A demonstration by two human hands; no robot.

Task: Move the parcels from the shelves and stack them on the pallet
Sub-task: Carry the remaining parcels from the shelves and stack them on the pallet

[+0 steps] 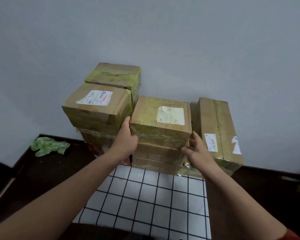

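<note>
A brown cardboard parcel (160, 116) with a white label sits on top of the middle stack of parcels. The stack stands at the back of the white, black-gridded pallet sheet (145, 196). My left hand (126, 141) is pressed flat against this parcel's left side, with the fingers wrapped along its edge. My right hand (199, 153) is at the parcel's lower right corner. Its fingers are spread and its thumb is near the front edge, and it grips nothing that I can see.
A labelled parcel (97, 103) tops the left stack, with a green-taped parcel (114, 73) behind it. A long parcel (215, 129) stands at the right. All are close to the grey wall. Crumpled green plastic (48, 146) and a red item (97, 149) lie on the dark floor.
</note>
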